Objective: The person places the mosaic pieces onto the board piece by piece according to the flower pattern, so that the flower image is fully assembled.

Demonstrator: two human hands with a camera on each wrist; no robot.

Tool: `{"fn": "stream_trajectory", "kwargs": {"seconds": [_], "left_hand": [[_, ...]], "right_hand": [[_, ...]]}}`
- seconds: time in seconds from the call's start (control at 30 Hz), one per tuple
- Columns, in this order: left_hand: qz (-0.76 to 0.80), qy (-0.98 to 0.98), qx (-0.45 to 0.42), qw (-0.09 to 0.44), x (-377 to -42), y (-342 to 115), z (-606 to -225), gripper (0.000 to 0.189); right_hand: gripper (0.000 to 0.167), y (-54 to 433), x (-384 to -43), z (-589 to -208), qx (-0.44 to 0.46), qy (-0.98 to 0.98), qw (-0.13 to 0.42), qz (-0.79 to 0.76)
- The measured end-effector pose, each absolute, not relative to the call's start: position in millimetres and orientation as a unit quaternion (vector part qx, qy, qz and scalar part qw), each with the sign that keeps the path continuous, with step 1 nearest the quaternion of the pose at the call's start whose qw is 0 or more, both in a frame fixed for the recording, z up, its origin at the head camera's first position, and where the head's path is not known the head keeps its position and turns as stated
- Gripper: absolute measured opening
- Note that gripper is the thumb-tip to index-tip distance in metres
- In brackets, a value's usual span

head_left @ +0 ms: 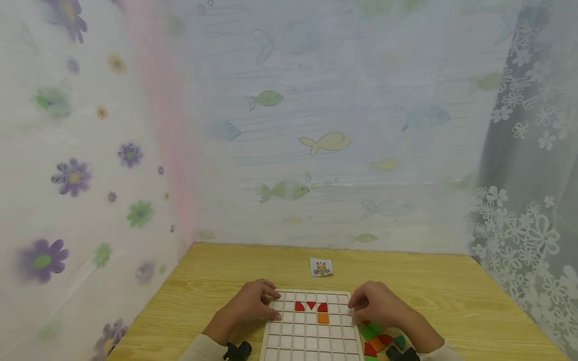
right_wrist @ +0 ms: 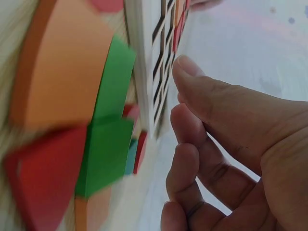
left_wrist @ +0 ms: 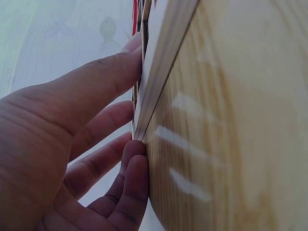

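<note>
A pale wooden grid board (head_left: 299, 342) lies on the table with several flat pieces in its upper cells: two red rounded pieces (head_left: 300, 306), a red triangle (head_left: 311, 305) and an orange square (head_left: 323, 318). My left hand (head_left: 250, 302) rests at the board's left edge. In the left wrist view its thumb (left_wrist: 103, 77) touches the rim while the lower fingers bend beside the corner. My right hand (head_left: 378, 302) hovers by the right edge, thumb and fingertips near each other with no piece showing between them, as the right wrist view (right_wrist: 221, 139) shows.
Loose green, red and orange pieces (head_left: 376, 338) lie right of the board, under my right wrist. A small patterned card (head_left: 321, 267) lies on the wood-grain table (head_left: 217, 265) beyond it. Curtains with fish (head_left: 325, 143) and flowers hang behind and at the sides.
</note>
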State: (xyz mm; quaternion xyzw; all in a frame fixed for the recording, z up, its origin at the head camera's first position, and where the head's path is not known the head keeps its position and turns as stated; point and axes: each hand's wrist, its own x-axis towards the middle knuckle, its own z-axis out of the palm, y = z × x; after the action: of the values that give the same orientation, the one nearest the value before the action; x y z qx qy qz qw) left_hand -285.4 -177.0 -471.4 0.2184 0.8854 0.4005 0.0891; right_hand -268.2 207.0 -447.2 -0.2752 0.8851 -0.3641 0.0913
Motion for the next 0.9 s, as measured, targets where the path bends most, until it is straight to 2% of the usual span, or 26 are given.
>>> {"fn": "stream_trajectory", "kwargs": {"seconds": [0.67,0.9], "left_hand": [[0.388,0.892,0.215,0.087,-290.1,-179.3,-474.4,0.047],[0.389,0.892,0.213,0.088,-287.7,-177.8,-472.9,0.047]], "right_hand": [[0.026,265.8,-268.6,-444.0,-0.235,0.909,0.060,-0.340],[0.029,282.0,-270.9,-444.2,-0.219,0.907,0.067,-0.352]]}}
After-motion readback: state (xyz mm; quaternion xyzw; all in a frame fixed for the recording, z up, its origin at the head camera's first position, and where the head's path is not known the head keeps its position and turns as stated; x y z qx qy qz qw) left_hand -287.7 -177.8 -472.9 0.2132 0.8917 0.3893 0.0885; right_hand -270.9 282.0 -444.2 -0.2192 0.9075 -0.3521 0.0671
